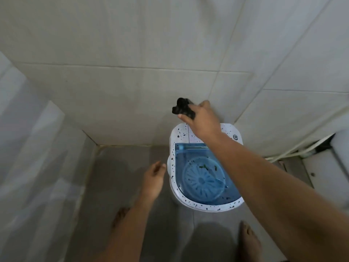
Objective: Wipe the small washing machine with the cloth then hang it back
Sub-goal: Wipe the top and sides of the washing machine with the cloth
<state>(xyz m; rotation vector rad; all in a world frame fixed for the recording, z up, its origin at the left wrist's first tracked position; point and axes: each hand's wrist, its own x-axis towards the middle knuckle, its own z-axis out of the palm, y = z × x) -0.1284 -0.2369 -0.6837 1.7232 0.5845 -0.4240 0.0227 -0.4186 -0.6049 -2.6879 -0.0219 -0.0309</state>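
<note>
Right hand (203, 118) grasps the bunched dark cloth (182, 108) against the wall above the washing machine (204, 167), left hand (153, 179) relaxed beside it; loose grip risks dropping cloth onto the speckled lid.

Right hand (203, 118) grips a bunched black cloth (182, 108) at frame centre, against the tiled wall (113, 82), above the washing machine (204, 167). Left hand (154, 179) hangs relaxed beside the machine's left rim.
</note>
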